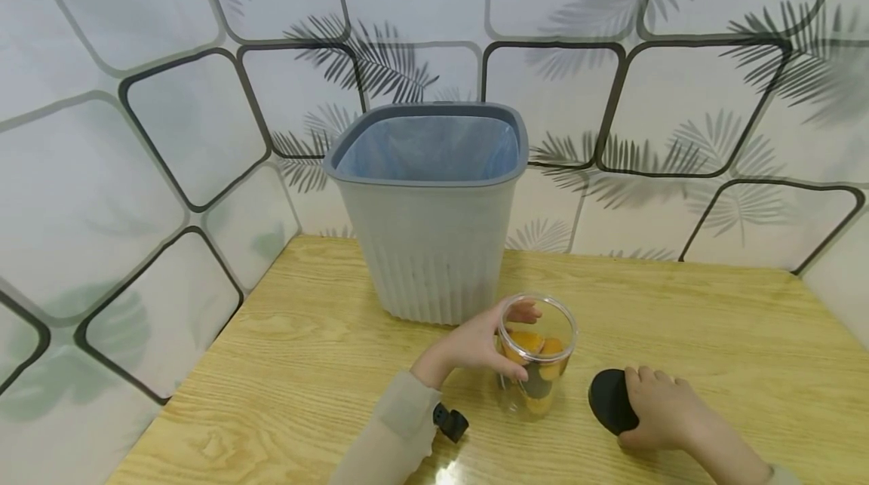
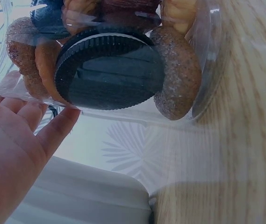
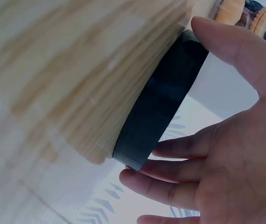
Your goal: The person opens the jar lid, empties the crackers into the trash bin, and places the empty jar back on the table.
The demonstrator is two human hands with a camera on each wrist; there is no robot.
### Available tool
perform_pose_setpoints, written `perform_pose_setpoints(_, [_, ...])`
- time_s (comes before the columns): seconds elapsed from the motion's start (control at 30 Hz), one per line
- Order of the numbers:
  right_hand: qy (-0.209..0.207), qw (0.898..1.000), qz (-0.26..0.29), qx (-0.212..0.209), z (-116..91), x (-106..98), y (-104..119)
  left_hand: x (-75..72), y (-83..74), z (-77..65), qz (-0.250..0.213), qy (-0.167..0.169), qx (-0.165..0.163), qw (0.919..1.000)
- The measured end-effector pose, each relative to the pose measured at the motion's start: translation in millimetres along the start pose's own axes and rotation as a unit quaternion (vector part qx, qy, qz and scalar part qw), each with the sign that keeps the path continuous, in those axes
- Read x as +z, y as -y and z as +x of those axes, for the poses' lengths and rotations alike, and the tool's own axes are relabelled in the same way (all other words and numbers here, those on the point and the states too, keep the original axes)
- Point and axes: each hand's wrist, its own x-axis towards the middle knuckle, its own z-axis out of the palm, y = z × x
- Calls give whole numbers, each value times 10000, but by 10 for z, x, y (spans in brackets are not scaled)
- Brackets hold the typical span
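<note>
A clear round jar (image 1: 535,373) with no lid on it stands upright on the table and holds several cookies. Among them, in the left wrist view, are a dark sandwich cookie (image 2: 109,70) and a brown sugared cookie (image 2: 177,74). My left hand (image 1: 478,342) grips the jar from its left side, thumb in front and fingers behind. To the right of the jar, my right hand (image 1: 658,409) holds a black round lid (image 1: 612,401) by its edge. The right wrist view shows the lid's rim (image 3: 161,102) between thumb and fingers, close against the tabletop.
Behind the jar stands a light grey bin (image 1: 434,244) with a bluish liner inside. A small black clip-like piece (image 1: 450,422) is at the left sleeve. Patterned curtains (image 1: 557,108) with leaves and dark outlines surround the wooden table (image 1: 285,379).
</note>
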Motion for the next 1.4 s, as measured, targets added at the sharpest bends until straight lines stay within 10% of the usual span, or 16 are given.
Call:
perform_pose_setpoints(0.47, [-819,9965,-20,-181,-46,-132,-36,2,10,3,-35,-4,29,10000])
perform_pose_setpoints(0.7, [-1801,9835,5,-161,-47,-213,8,5,13,3,-49,-17,3,10000])
perform_pose_setpoints(1.2, [-2579,9634,699,-197,-48,-358,104,-2,-8,6,-70,-6,34,10000])
perform_pose_setpoints(1.4, [-3224,9399,1017,-471,-31,-400,107,-2,-6,2,-91,-14,28,10000])
